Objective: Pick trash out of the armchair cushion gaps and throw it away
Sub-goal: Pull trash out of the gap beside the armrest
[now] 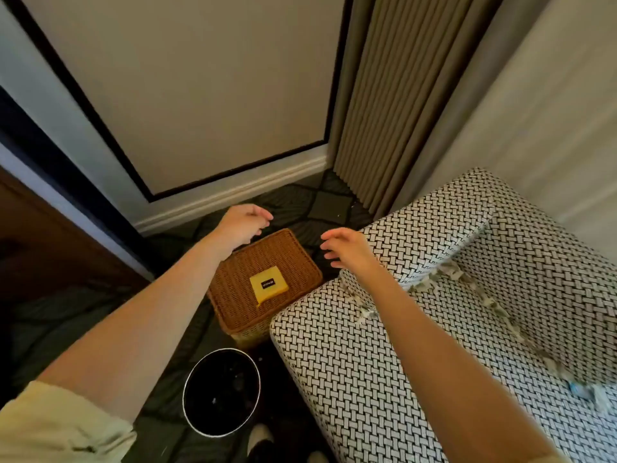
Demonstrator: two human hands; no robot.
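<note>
A: The armchair [350,345] fills the right, and the bin [184,392] sits bottom centre. Hands?
B: Left hand [242,223] and right hand [347,250] are mid-frame, fingers loose, holding nothing.
A: Trash?
B: Scraps [487,300] line the cushion gap at right. I'd pinch each one fully, then release it over the bin.

A single view is supplied, from a wide-angle camera worn on the person's head. It faces forward and steeply down into a room corner. Both forearms run up from the lower edge to the left hand [245,225] and right hand [347,248] at mid-frame. The black-and-white woven-pattern armchair [350,362] fills the lower right at close range. The round black bin with a pale rim [200,409] lies almost directly below. Straight wall edges bow near the borders.
</note>
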